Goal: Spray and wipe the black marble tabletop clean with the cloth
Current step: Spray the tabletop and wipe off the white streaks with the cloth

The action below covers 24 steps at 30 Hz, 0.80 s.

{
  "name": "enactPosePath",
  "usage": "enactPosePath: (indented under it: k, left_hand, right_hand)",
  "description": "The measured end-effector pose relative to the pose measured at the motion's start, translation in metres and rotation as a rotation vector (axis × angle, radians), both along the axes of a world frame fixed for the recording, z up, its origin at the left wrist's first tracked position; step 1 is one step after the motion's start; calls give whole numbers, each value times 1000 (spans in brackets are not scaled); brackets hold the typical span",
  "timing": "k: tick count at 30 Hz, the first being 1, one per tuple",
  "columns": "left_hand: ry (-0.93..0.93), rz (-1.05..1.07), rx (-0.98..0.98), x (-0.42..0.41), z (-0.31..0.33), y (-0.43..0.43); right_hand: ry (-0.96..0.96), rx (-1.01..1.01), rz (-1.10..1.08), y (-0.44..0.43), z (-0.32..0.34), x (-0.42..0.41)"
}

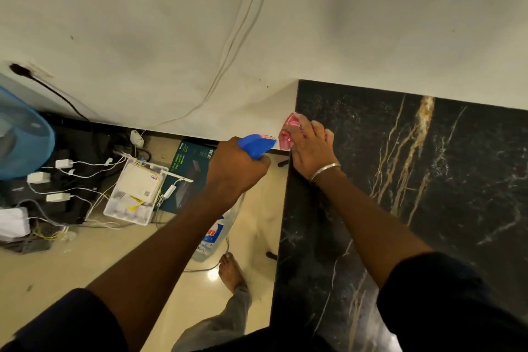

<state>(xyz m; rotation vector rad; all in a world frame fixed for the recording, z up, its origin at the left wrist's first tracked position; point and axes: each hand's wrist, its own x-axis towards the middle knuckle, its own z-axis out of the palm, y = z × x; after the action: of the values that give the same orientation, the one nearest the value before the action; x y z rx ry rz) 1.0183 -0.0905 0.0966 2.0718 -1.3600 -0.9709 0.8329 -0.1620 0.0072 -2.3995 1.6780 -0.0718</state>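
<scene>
We stood at the left edge of the black marble tabletop [414, 194], its dark slab streaked with gold and white veins and pushed up against a pale wall [257, 23]. Our right hand [310, 148] lay flat on the pink cloth [288, 133], fingers spread a little and pressing it down right at the table's left edge near the far corner, so that part of the cloth poked out past the rim. A thin metal bangle [325, 170] sat on that wrist. Our left hand [237, 171] was off to the side of the table, just beside the right one, fingers curled tight round the neck of the spray bottle [213, 233]; its blue trigger head [257, 144] stuck out above the knuckles and pointed towards the cloth, while the clear body hung below the hand over the floor. We could not tell whether a finger was on the trigger. Below the bottle our bare foot [230, 271] stood on the glossy cream floor [85, 266]. Further left a tangle of white cables and adapters [65, 180], a white router [140, 183], a dark network switch box [188, 171] and a blue basket [23, 137] crowded against the wall.
</scene>
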Motion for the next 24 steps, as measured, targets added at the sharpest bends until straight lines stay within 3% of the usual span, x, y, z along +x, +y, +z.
enactPosePath:
  k: [6, 10, 18, 24]
  left_hand:
    - [-30, 114, 7, -4, 8, 16]
    - [-33, 167, 11, -11, 18, 34]
    - [-34, 43, -7, -24, 28, 74]
    - [31, 74, -43, -27, 32, 94]
  right_hand:
    - [38, -24, -1, -88, -4, 0]
    - [63, -34, 7, -90, -4, -2]
    - [57, 38, 21, 79, 7, 0]
    - [63, 172, 78, 168, 14, -3]
